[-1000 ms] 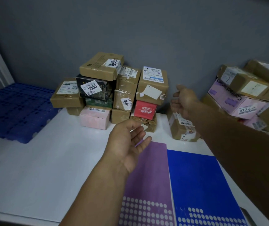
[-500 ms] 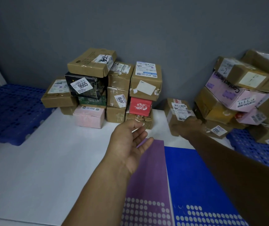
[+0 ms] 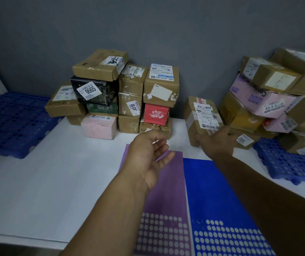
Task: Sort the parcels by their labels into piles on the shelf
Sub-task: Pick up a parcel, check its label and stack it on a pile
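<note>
Right hand (image 3: 217,143) seemingly grips the 1-2 parcel (image 3: 201,111) — left hand (image 3: 148,154) hovers, fingers loosely open.

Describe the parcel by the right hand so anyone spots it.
On the white shelf, find the gap between the stacked pile at the wall and the heap on the right. The brown parcel stands alone there, its label handwritten 1-2.

White label on the black box (image 3: 109,93) reads 9665; the label on the middle brown box (image 3: 127,104) reads J018. The taped brown parcel (image 3: 201,115) carries a handwritten 1-2, and the upper brown box (image 3: 269,76) a handwritten -2. The pink box (image 3: 258,100) is printed "Contact lenses" with a label reading 53-3-3; the sticker on the low brown box (image 3: 253,137) shows 002, inverted.
</note>
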